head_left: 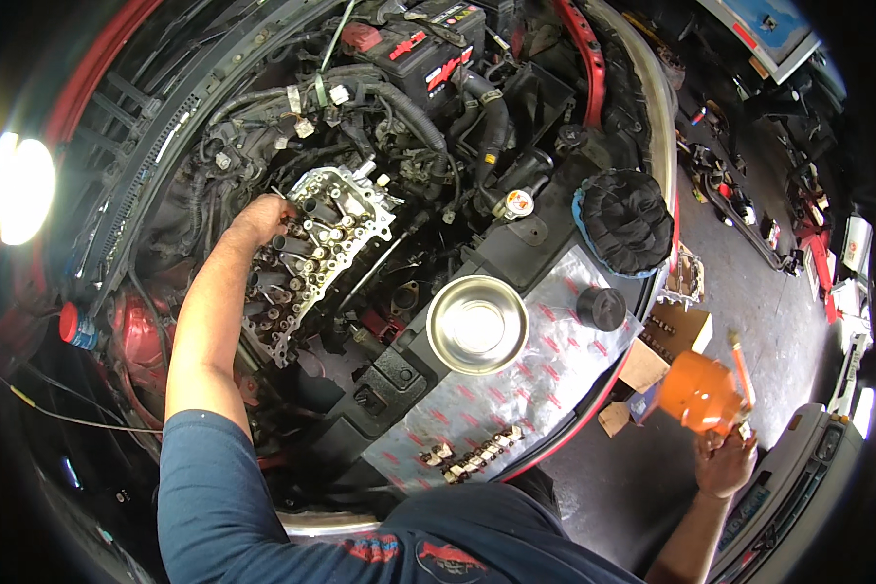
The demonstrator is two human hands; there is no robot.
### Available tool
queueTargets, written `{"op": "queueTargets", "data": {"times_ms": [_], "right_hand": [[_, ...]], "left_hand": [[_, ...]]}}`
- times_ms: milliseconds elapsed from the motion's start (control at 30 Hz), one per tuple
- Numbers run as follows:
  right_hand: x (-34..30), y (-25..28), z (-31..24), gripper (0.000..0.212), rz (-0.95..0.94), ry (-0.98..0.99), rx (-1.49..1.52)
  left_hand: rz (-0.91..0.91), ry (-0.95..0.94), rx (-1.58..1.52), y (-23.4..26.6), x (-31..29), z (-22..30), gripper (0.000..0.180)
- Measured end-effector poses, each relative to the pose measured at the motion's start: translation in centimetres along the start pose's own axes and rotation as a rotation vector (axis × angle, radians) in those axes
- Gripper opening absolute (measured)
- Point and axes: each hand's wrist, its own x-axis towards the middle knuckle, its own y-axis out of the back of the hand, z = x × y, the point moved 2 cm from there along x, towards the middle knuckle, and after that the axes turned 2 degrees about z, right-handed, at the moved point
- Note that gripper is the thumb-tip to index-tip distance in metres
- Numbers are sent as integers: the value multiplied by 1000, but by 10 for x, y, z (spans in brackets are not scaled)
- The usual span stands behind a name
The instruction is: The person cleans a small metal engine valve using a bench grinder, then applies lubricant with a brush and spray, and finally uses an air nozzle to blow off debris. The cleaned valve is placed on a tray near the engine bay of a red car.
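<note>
My left hand (265, 220) reaches over the far left end of the cylinder head (331, 248) in the engine bay. Its fingertips are drawn together around something small that I cannot make out. Valve springs and dark round tubes show along the cylinder head. Off to the right, outside the car's front edge, my right hand (726, 461) grips an orange oil can (696, 391) with a thin spout. The can is tilted and slightly blurred. A shiny metal bowl (477, 325) rests at the edge of a printed plastic sheet (555, 375), between my two hands.
Small metal engine parts (477, 456) lie on the sheet's near end. A black cap (601, 309) and a dark cloth-like cover (625, 224) sit at its right. A battery (423, 54) and hoses fill the far side. Cardboard boxes (644, 366) stand on the floor.
</note>
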Motion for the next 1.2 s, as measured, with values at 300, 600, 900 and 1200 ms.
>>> {"op": "queueTargets", "data": {"times_ms": [300,600,900,1200], "right_hand": [[11,-28,21,59,-27,-10,-86],[15,-25,22,51,-67,22,-92],[12,-25,19,53,-96,-2,-95],[19,-39,32,54,-113,-67,-15]], "left_hand": [[-94,-121,269,-3,-1,10,32],[22,-214,283,3,-8,10,31],[166,28,-55,6,-11,-2,21],[148,198,-253,-14,-9,-9,27]]}}
